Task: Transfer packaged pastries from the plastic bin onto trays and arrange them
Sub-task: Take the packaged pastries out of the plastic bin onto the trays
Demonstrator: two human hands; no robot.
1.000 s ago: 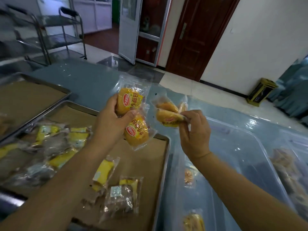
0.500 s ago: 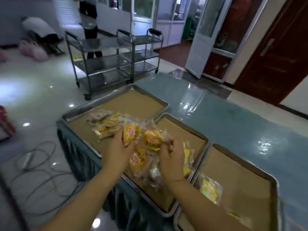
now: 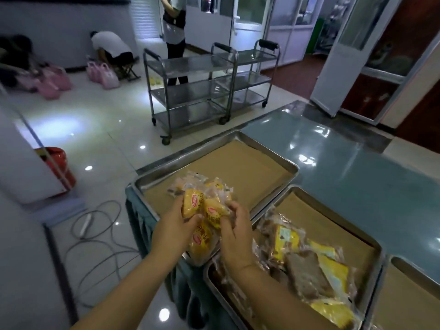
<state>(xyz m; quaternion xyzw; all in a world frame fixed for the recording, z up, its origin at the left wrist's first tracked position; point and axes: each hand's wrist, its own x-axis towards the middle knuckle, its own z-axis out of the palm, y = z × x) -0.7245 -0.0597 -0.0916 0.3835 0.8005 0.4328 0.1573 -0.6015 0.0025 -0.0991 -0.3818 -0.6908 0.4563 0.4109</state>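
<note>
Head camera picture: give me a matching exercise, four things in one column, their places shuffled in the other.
1 red-logo packets
2 steel carts
3 pink bags
4 red container

A on the floor by the far wall
B on the floor, near left
C in the left hand and right hand
D standing beyond the trays

Pairs: 1-C, 2-D, 3-A, 4-B

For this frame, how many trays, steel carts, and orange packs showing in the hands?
Trays: 3
Carts: 2
Orange packs: 3
Total: 8
</note>
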